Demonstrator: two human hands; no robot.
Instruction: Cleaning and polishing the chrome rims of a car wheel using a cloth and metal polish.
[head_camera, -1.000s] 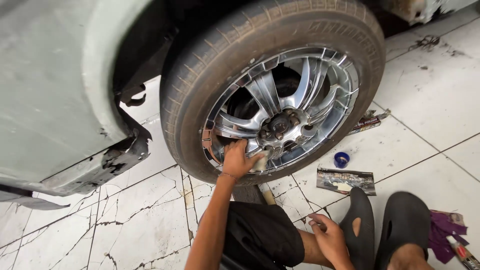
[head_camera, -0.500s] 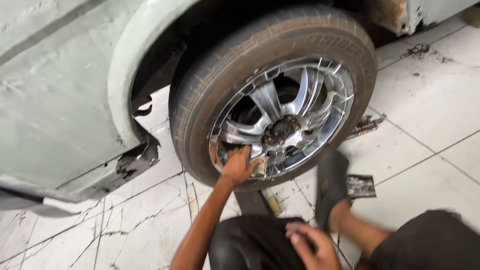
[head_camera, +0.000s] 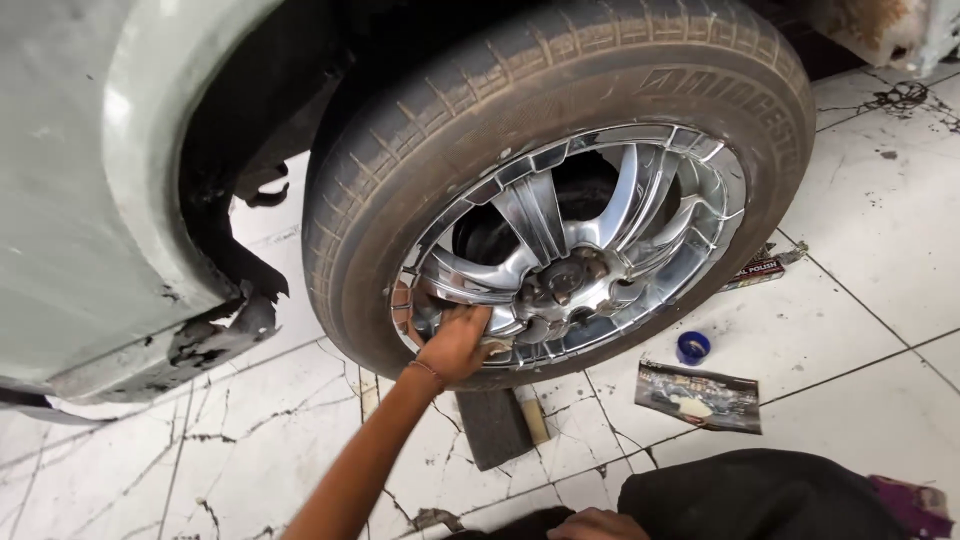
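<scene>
Chrome alloy wheel rim (head_camera: 575, 250) with broad mirror-bright spokes sat inside a worn black rubber tyre (head_camera: 480, 110), mounted on a pale grey-green car body (head_camera: 90, 170) that filled the upper left of the view. The wheel stood on a cracked white tiled floor (head_camera: 880, 230).

The left hand (head_camera: 455, 340) reached up from the bottom edge and pressed against the lower left part of the rim, fingers curled around a small pale pad or cloth (head_camera: 497, 347); it was too small to tell which. The right hand (head_camera: 597, 524) rested low at the bottom edge on dark clothing, only partly in view, and whether it held anything could not be told.

On the floor near the tyre's lower right lay a small round blue cap (head_camera: 693, 347), a flat dark printed packet (head_camera: 700, 396) and, closer to the tyre, a dark tube or packet (head_camera: 755, 270). A dark block (head_camera: 495, 425) sat wedged under the tyre's bottom.

Judging by appearance, the upper and right spokes already gleamed, while the lower left edge under the hand looked duller and reddish, so rubbing there seemed unfinished.
</scene>
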